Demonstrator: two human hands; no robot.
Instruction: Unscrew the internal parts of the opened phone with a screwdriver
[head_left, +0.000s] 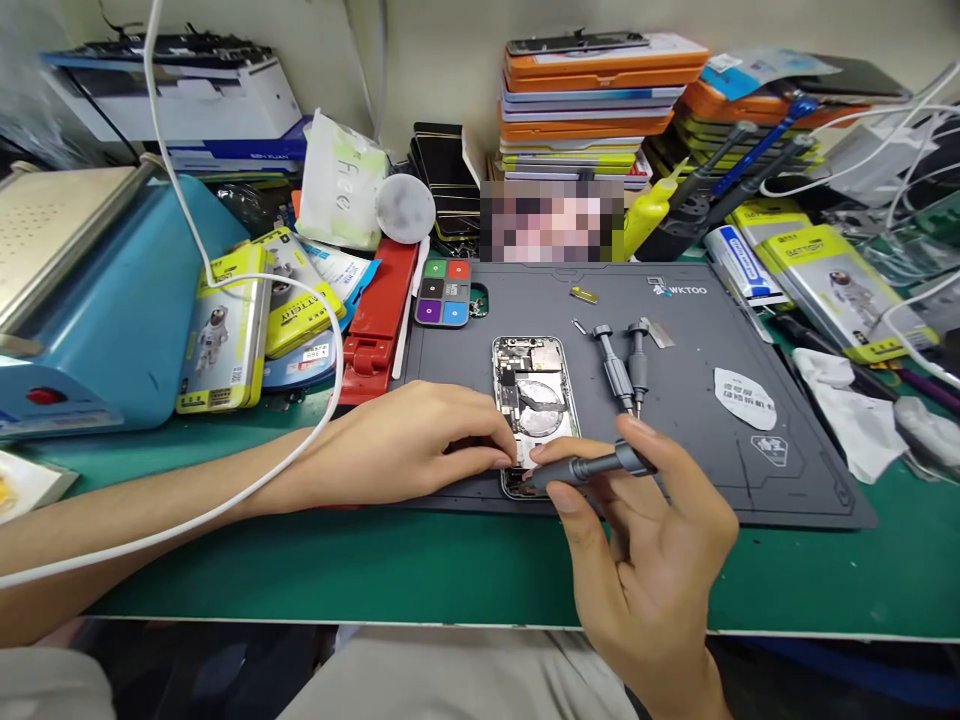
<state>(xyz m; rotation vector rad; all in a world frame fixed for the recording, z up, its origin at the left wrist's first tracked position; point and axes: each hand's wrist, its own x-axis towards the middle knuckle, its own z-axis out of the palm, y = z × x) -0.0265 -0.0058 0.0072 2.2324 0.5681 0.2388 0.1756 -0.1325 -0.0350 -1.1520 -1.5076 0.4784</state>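
An opened smartphone (541, 400) with its inner parts exposed lies on a dark grey work mat (465, 365). My left hand (420, 440) reaches in from the left, thumb and index fingertips closed together at the phone's lower left edge. Whatever sits between those fingertips, if anything, is too small to tell. My right hand (660, 530) grips a grey precision screwdriver (592, 467), held slanted over the phone's lower end. Its tip is hard to make out. Beyond that hand, two more screwdrivers, one on the left (613, 365) and one on the right (638, 360), lie on the mat.
A block of coloured squares (442, 293) sits at the mat's upper left, near a red tool (379, 320). A white cable (337, 330) loops over my left forearm. Battery packs (225, 330) and a blue machine (112, 300) stand left; stacked boxes (592, 100) rise behind.
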